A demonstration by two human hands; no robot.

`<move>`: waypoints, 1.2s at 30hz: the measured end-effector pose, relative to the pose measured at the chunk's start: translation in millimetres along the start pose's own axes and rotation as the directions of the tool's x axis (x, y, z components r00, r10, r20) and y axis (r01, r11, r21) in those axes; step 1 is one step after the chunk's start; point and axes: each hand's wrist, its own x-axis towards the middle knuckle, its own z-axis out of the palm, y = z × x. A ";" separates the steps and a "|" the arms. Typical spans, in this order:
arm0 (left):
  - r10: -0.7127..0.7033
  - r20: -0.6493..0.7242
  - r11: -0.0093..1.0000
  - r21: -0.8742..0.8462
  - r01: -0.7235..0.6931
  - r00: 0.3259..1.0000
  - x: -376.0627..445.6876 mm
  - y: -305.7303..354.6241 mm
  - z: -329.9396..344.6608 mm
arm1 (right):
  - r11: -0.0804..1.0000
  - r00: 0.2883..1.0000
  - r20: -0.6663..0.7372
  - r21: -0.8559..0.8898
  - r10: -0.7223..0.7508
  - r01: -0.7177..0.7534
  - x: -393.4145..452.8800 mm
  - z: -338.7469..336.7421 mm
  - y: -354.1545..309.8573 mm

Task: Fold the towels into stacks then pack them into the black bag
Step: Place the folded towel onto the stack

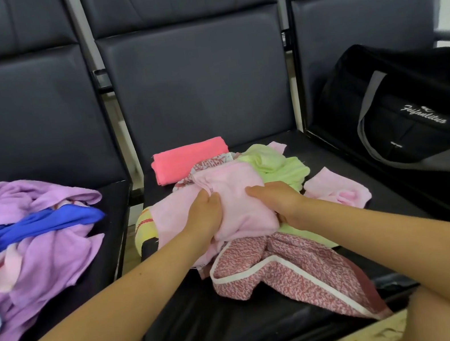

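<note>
Both hands grip a pale pink towel [237,198] on the middle seat [237,312]: the left hand [206,215] has its fingers curled into the cloth's left edge, the right hand [279,201] clasps its right side. Just beyond the fingers lies a folded coral towel [189,160]; beside the right fingers, a green towel [277,165]. Well right of them sits the black bag [418,112]. Far left lies a purple and blue heap [27,232].

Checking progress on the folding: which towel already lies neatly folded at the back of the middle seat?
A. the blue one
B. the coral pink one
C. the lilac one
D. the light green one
B: the coral pink towel lies as a tidy folded rectangle behind the loose pile that both hands work on.
</note>
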 end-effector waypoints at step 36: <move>-0.035 -0.261 0.986 -0.167 -0.009 0.965 -14.1 -11.9 -58.8 | 0.893 0.928 0.257 -0.292 -0.271 0.342 -5.4 38.9 -9.7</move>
